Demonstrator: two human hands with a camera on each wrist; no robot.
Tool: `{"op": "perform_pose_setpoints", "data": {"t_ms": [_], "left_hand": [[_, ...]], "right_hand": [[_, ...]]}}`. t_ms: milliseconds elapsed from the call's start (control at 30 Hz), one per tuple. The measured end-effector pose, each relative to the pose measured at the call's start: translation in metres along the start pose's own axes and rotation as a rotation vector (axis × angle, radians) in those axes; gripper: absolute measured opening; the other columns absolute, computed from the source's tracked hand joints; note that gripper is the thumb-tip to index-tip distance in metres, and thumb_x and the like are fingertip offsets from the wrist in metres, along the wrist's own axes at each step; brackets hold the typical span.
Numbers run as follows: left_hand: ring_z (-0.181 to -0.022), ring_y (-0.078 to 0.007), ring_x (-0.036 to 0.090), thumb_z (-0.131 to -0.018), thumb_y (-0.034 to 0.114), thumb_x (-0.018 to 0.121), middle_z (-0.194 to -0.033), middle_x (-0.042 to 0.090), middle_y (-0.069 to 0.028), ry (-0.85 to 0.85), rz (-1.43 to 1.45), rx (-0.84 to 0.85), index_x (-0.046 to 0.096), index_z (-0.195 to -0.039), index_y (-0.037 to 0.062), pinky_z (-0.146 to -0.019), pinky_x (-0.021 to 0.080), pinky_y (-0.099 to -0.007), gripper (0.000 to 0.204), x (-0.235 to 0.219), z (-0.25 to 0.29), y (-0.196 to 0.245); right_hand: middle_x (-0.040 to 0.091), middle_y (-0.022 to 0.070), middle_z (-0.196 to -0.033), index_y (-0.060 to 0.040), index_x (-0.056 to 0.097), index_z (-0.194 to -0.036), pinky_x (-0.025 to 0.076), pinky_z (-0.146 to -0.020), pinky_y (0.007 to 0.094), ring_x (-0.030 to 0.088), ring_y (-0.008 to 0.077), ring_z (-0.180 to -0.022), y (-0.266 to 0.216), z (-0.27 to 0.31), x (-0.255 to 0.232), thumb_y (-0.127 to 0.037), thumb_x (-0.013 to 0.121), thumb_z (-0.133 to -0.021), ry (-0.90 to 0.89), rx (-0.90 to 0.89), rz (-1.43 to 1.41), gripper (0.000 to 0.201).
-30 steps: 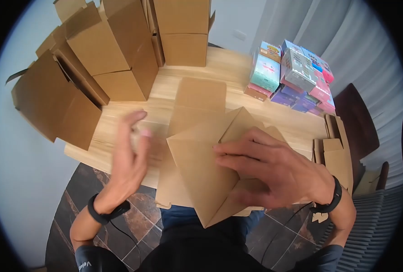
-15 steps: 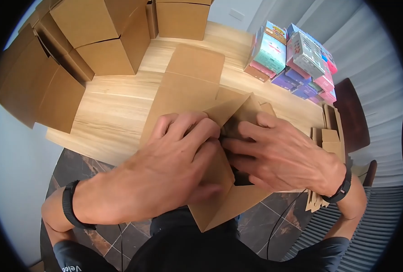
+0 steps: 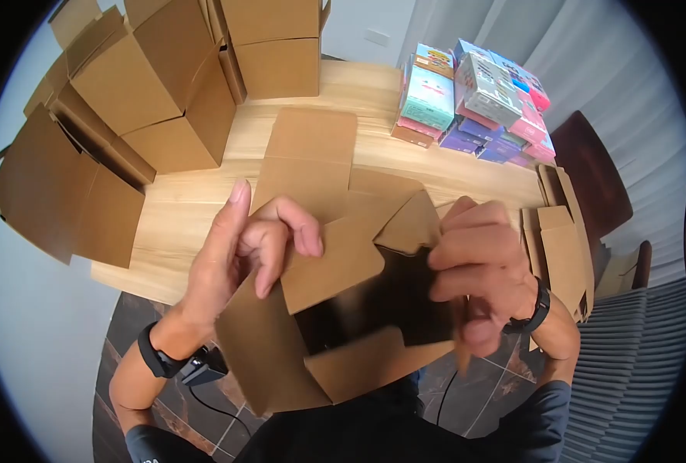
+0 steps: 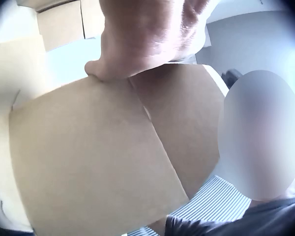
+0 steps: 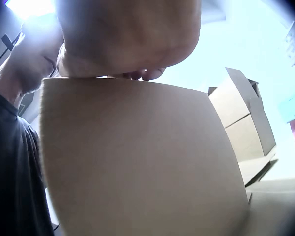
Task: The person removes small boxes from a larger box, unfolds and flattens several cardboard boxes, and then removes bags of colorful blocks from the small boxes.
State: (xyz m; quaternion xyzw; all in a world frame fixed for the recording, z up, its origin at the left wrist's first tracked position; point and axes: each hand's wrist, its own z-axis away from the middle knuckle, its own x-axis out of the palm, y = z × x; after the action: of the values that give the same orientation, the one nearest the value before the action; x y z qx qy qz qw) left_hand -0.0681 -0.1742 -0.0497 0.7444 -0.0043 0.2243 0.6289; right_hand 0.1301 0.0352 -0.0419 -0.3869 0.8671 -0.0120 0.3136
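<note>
A brown cardboard box [image 3: 277, 351], its top unfolded and its dark inside showing, stands tilted at the near edge of the table. My left hand [image 3: 243, 251] is over its left side, thumb raised and fingers loosely bent beside a top flap [image 3: 335, 266]. On the other side my right hand [image 3: 482, 266] grips the box's right edge with curled fingers, the thumb below. In the left wrist view, the box's broad wall [image 4: 88, 157] lies beneath the hand. The right wrist view has another wall [image 5: 142, 157] below the right hand, whose fingertips are mostly hidden.
A flat cardboard sheet [image 3: 312, 143] lies on the wooden table [image 3: 185, 224] behind the box. Folded boxes [image 3: 146, 92] stand at the back left. Colourful packages [image 3: 490, 100] are stacked at the back right. More flattened cardboard [image 3: 563, 247] leans at the right edge, near a chair [image 3: 590, 170].
Both hands were together over the box's top; they have since parted to its two sides. The box has turned and its top now spreads open, with the dark inside in sight.
</note>
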Motion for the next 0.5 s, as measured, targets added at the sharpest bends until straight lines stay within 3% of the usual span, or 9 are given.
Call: {"op": "perform_pose_setpoints", "data": {"t_ms": [100,133,167,200,267,300,367,433,500], "left_hand": [[-0.087,-0.0203,0.057,-0.111,0.037,0.048,-0.099,0.063,-0.0132,-0.243,-0.321,-0.09,0.048,-0.057,0.0062,-0.088,0.046,-0.0337,0.062,-0.012,-0.009,0.032],[-0.096,-0.0235,0.062,-0.102,0.029,0.068,-0.1,0.064,-0.0122,-0.36,-0.529,-0.149,0.055,-0.066,0.0046,-0.092,0.048,-0.0346,0.045,-0.011,-0.018,0.051],[-0.101,-0.026,0.063,-0.093,0.036,0.075,-0.107,0.064,-0.0117,-0.308,-0.721,-0.218,0.059,-0.085,0.004,-0.095,0.049,-0.0371,0.037,0.008,-0.02,0.07],[-0.105,-0.0285,0.065,-0.084,0.042,0.082,-0.113,0.065,-0.0111,-0.253,-0.91,-0.285,0.062,-0.104,0.0034,-0.097,0.05,-0.0397,0.048,0.027,-0.024,0.081],[-0.101,-0.0344,0.068,-0.085,0.038,0.082,-0.117,0.065,-0.0148,-0.487,-1.307,0.056,0.052,-0.134,0.0011,-0.092,0.053,-0.0424,0.069,0.035,-0.03,0.083],[-0.101,-0.0344,0.068,-0.085,0.038,0.082,-0.117,0.065,-0.0148,-0.485,-1.297,0.049,0.052,-0.134,0.0011,-0.092,0.053,-0.0424,0.069,0.046,-0.037,0.089],[-0.103,-0.0396,0.067,-0.084,0.037,0.083,-0.119,0.064,-0.0195,-0.786,-1.482,-0.391,0.046,-0.143,-0.0041,-0.088,0.054,-0.0461,0.081,0.069,-0.048,0.102],[-0.1,-0.042,0.069,-0.086,0.026,0.079,-0.119,0.064,-0.0228,-0.782,-1.457,-0.26,0.041,-0.144,-0.0089,-0.084,0.056,-0.0462,0.077,0.065,-0.032,0.092],[-0.093,-0.0423,0.07,-0.088,0.015,0.072,-0.119,0.063,-0.0249,-0.75,-1.723,0.227,0.041,-0.142,-0.0117,-0.08,0.057,-0.0436,0.068,0.058,-0.017,0.072]], "right_hand": [[0.062,0.0138,-0.102,-0.006,0.062,-0.087,0.045,-0.073,0.0385,0.055,0.0268,-0.083,0.005,0.003,-0.017,-0.045,0.049,-0.098,0.011,0.01,0.043,0.043],[0.058,0.0139,-0.102,-0.0071,0.059,-0.086,0.042,-0.07,0.0366,0.052,0.0245,-0.078,0.007,0.007,-0.013,-0.05,0.046,-0.1,0.113,0.014,0.062,0.047],[0.058,0.0139,-0.102,-0.0071,0.059,-0.086,0.042,-0.07,0.0366,0.052,0.0245,-0.078,0.006,0.007,-0.011,-0.05,0.046,-0.1,0.115,0.019,0.055,0.047],[0.057,0.0143,-0.104,-0.0066,0.059,-0.087,0.041,-0.07,0.0366,0.051,0.0241,-0.078,0.003,0.004,-0.01,-0.053,0.045,-0.101,0.114,0.035,0.088,0.051],[0.056,0.0174,-0.109,-0.0033,0.059,-0.09,0.041,-0.069,0.0358,0.05,0.0225,-0.078,-0.002,-0.002,-0.019,-0.071,0.044,-0.1,0.032,0.021,0.139,0.07],[0.056,0.0174,-0.109,-0.0033,0.059,-0.09,0.041,-0.069,0.0358,0.05,0.0225,-0.078,-0.008,-0.007,-0.017,-0.071,0.044,-0.1,0.026,0.029,0.132,0.07],[0.048,0.0176,-0.114,-0.0082,0.059,-0.089,0.046,-0.082,0.0412,0.053,0.0255,-0.093,-0.026,-0.014,-0.013,-0.092,0.038,-0.087,0.139,0.192,0.027,0.087],[0.048,0.0229,-0.124,-0.0069,0.06,-0.094,0.048,-0.088,0.0459,0.056,0.0318,-0.104,-0.043,-0.018,-0.026,-0.096,0.045,-0.077,0.049,0.262,0.068,0.092],[0.048,0.0282,-0.133,-0.0057,0.061,-0.1,0.05,-0.095,0.0506,0.058,0.038,-0.114,-0.06,-0.016,-0.039,-0.1,0.052,-0.067,-0.039,0.316,0.105,0.1]]}}
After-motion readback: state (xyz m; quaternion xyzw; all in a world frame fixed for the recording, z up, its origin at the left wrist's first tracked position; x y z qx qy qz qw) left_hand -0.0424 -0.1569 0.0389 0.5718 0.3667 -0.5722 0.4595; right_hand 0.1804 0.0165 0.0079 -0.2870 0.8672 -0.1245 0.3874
